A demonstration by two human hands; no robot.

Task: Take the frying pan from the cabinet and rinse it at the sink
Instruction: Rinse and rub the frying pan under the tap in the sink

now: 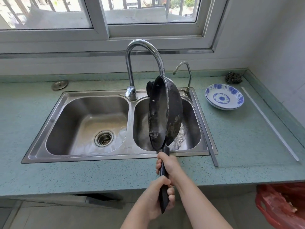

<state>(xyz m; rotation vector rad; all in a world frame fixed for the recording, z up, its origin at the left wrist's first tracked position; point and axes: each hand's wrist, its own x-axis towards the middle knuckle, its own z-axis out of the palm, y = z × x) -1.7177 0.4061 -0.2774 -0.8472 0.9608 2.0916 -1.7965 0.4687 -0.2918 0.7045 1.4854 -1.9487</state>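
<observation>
in the green counter (82,176) the double steel sink (79,157) lies below the black frying pan (175,113), tilted on its edge over the right basin, with the right hand (170,164) and, lower, the left hand (156,195) both clamped around its handle.

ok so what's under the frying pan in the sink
The black frying pan, held on edge, hangs over the right steel basin, whose floor looks wet. The pan covers the basin's middle, so any drain there is hidden.

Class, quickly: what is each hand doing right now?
Left hand: closed on the frying pan, at the handle's end.
Right hand: closed on the same handle, nearer the pan's bowl.
</observation>
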